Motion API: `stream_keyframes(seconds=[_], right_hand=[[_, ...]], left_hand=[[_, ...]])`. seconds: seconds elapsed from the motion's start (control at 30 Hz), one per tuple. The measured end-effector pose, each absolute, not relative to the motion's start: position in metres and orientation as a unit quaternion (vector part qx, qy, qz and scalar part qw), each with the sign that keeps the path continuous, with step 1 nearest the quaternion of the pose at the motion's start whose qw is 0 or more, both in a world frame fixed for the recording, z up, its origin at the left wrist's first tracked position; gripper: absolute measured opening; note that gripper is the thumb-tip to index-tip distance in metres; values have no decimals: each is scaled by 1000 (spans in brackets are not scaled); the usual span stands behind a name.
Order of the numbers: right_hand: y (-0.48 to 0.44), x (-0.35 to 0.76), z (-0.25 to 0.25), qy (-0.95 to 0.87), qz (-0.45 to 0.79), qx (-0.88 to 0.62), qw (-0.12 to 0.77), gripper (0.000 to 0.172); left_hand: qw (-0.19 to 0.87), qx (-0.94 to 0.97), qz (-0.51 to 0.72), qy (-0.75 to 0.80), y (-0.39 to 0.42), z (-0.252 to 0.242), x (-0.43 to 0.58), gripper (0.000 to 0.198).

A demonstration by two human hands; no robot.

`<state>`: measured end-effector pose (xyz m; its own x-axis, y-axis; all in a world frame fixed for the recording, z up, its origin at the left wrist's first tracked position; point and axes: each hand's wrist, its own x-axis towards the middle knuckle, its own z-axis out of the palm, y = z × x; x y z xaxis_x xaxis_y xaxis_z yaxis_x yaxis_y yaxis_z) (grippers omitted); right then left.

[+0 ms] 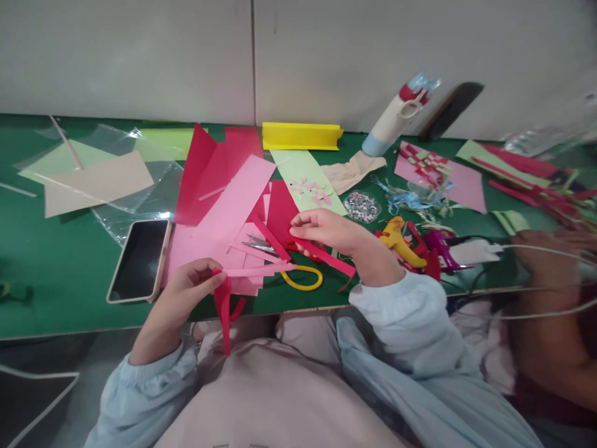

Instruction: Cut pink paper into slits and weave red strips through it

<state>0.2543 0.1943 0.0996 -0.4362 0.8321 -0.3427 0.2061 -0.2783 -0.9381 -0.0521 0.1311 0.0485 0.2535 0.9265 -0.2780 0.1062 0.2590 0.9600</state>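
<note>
My left hand [193, 286] is closed, thumb against fingers, on narrow paper strips. A red strip [224, 320] hangs from it past the table edge, and a pink strip [256, 270] runs out to the right. My right hand [329, 233] is pinched at the end of another red paper strip [331, 256], which slants down to the right under the palm. Between the hands lie scissors with a yellow handle [321, 278], their blades partly covered by strips. Pink paper [237, 193] and red paper [196, 180] sheets spread behind them.
A phone [140, 261] lies left on the green table [69, 305]. Behind are a yellow folded piece [302, 137], a green sheet with pink bits [298, 165] and a bottle [389, 121]. Rightward lie a yellow glue gun [403, 242], sequins [362, 206] and another person's arm [545, 323].
</note>
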Motion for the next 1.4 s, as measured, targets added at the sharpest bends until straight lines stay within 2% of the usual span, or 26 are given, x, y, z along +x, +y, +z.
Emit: stream_keyframes(seconds=[0.2, 0.4, 0.5, 0.67, 0.8, 0.93, 1.07, 1.2, 1.4], right_hand=[[177, 230, 83, -471, 656, -504, 307, 12], [149, 209, 83, -450, 704, -442, 325, 26], [134, 201, 85, -440, 722, -421, 328, 27], [122, 197, 82, -449, 682, -434, 380, 28], [128, 196, 69, -416, 620, -465, 475, 32], [138, 192, 61, -381, 588, -474, 533, 37], [145, 186, 63, -365, 584, -466, 556, 40], [150, 178, 67, -347, 598, -437, 575, 41], [158, 166, 68, -343, 589, -431, 591, 33]], left_hand=[[607, 510, 349, 499, 130, 54, -47, 27], [657, 548, 293, 426, 120, 58, -55, 26], [659, 568, 267, 414, 117, 57, -61, 23], [655, 592, 238, 404, 114, 58, -65, 22], [661, 605, 226, 381, 109, 62, -63, 20], [646, 635, 235, 353, 102, 64, -54, 9], [598, 692, 250, 319, 98, 66, -42, 6], [552, 718, 244, 347, 98, 70, -31, 8], [578, 702, 247, 335, 91, 65, -13, 8]])
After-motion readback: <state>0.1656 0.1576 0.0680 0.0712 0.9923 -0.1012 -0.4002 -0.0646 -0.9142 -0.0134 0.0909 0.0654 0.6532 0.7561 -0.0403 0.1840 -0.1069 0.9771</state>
